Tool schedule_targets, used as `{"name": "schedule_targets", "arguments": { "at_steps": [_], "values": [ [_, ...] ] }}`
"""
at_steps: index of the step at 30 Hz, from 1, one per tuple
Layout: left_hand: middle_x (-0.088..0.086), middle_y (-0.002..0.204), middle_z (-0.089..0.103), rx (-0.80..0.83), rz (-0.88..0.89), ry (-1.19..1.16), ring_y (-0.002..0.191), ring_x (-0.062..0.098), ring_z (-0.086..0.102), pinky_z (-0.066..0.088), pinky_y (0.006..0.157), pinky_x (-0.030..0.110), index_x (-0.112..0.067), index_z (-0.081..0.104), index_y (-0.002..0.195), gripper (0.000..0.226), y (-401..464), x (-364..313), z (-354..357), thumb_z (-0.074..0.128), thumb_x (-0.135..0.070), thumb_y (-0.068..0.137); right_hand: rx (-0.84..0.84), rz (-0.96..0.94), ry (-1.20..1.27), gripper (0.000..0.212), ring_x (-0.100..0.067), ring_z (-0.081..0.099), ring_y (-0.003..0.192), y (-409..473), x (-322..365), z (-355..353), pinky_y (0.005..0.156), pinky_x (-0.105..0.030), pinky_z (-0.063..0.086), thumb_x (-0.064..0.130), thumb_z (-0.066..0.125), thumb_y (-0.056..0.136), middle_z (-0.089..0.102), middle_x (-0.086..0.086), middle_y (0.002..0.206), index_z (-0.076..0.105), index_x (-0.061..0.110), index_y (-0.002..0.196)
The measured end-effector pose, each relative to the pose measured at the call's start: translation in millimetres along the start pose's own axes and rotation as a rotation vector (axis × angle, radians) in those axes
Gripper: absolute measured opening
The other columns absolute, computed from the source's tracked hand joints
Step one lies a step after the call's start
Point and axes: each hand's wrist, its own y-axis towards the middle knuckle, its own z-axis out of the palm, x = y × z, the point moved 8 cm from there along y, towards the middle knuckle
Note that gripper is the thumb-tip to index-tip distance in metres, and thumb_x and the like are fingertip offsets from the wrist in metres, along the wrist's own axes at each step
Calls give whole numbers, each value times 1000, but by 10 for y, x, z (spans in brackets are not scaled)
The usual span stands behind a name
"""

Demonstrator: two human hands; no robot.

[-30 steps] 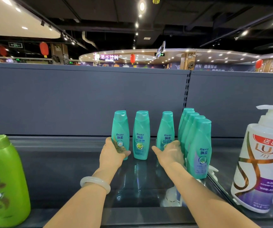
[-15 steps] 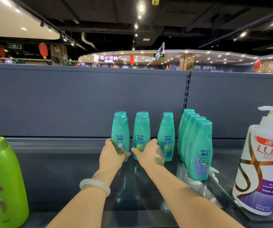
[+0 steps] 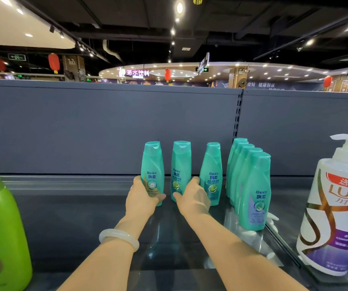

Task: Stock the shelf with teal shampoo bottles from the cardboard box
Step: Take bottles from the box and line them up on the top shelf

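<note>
You are squaring up the back row on the shelf (image 3: 85,206). Your left hand (image 3: 142,198) wraps the left bottle (image 3: 152,169); your right hand (image 3: 192,198) curls round the middle bottle (image 3: 180,164). Next, probably nudge both level with the third bottle (image 3: 212,171).

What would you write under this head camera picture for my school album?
Left hand holds one teal shampoo bottle on the shelf while the right hand grips the next bottle.

R hand (image 3: 193,198) slid left — off 3rd bottle (image 3: 211,175) to middle bottle (image 3: 180,171).
</note>
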Motion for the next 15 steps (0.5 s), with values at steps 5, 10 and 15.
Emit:
{"name": "schedule_targets", "arguments": {
  "at_steps": [5,10,15],
  "values": [
    [10,118,57,2,-4,1,107,27,58,49,86,36,-12,40,116,61,1,7,0,80,-21,71,59,65,396,42,-20,66,61,110,-14,117,67,-37,59,24,67,85,62,-6,109,38,15,114],
    [9,118,57,3,-8,5,107,27,58,48,86,36,-12,39,115,58,3,4,5,79,-20,72,166,21,463,30,-11,55,44,175,-20,126,35,-18,43,20,62,89,59,-7,101,40,14,108],
    [8,121,57,-1,15,12,109,29,57,47,90,40,-13,34,129,71,-5,-24,1,77,-17,74,366,9,458,34,-10,59,48,134,-20,129,42,-19,50,18,59,91,58,-4,85,39,15,119]
  ]
}}
